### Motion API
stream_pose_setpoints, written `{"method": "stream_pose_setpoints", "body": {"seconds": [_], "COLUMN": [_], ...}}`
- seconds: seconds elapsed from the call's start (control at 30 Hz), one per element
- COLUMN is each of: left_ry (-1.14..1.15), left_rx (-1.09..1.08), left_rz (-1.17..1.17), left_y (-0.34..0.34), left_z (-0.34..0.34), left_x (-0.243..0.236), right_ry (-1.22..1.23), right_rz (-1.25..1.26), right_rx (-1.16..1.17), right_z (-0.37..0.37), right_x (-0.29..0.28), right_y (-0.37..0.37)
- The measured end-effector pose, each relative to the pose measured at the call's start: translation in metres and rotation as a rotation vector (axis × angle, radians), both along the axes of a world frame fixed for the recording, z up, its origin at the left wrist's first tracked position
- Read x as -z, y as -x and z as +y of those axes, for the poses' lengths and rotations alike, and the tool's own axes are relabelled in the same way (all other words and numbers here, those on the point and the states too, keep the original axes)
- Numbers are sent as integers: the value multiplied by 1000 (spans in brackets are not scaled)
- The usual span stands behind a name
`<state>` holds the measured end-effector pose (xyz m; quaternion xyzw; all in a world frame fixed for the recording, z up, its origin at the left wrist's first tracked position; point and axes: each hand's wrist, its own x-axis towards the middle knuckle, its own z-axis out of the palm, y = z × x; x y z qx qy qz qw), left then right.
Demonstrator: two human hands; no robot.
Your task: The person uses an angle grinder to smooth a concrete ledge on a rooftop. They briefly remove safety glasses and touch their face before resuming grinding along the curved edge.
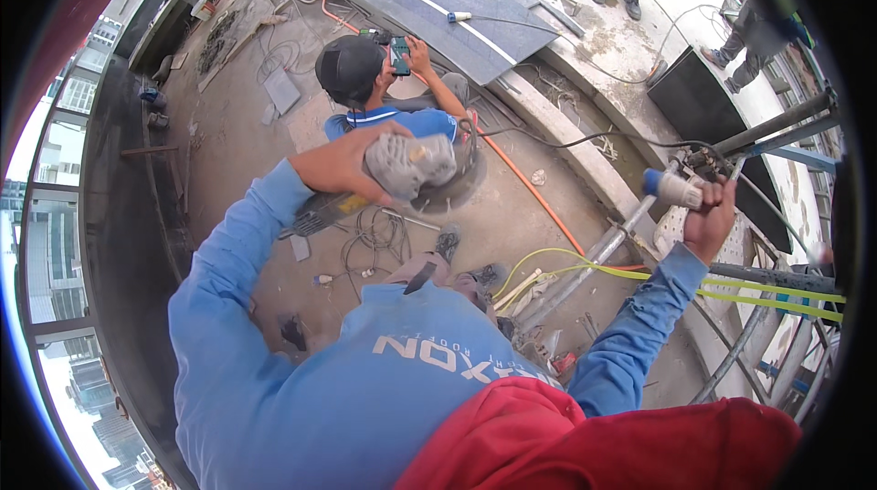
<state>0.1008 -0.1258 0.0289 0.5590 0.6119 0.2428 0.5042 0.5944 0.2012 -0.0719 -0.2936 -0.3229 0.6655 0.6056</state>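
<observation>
My left hand is wrapped round an angle grinder, near its grey, dust-covered head. The grinder's disc looks smeared, and its yellow and dark body runs down below my wrist. Out to the right, my right hand grips a blue and white industrial power connector, its blue end pointing left. A dark cable stretches between the area by the grinder and the scaffold joint just above my right hand. Where its ends join is hard to make out.
A co-worker in a dark cap sits close beyond the grinder, holding a phone. Scaffold pipes and yellow-green straps lie at right. An orange hose and loose cables cross the floor. Others stand farther off.
</observation>
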Motion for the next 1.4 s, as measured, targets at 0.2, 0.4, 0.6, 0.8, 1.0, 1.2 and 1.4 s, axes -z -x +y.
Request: {"method": "stream_pose_setpoints", "body": {"seconds": [0.2,0.4,0.6,0.8,1.0,1.2,1.4], "left_ry": [492,70,-664,-1162,-1189,-995,-935], "left_rx": [-224,-1682,-2018,-1716,-1343,-1443,-1382], "left_rz": [528,753,-550,-668,-869,-949,-1031], "left_y": [72,176,222,325,480,540,607], "left_z": [-159,-397,-445,-526,-583,-533,-512], "left_x": [144,229,181,122,153,136,105], "right_ry": [-389,-509,-921,-1122,-756,-441,-344], "right_rz": [260,-459,-1079,-729,-230,234,109], "right_rx": [182,31,-500,-251,-177,-557,-495], "right_z": [-43,-80,-157,-237,-277,-341,-392], "right_x": [-90,-71,-125,-132,-132,-138,-149], "right_y": [-111,-9,259,494,686,777,876]}}
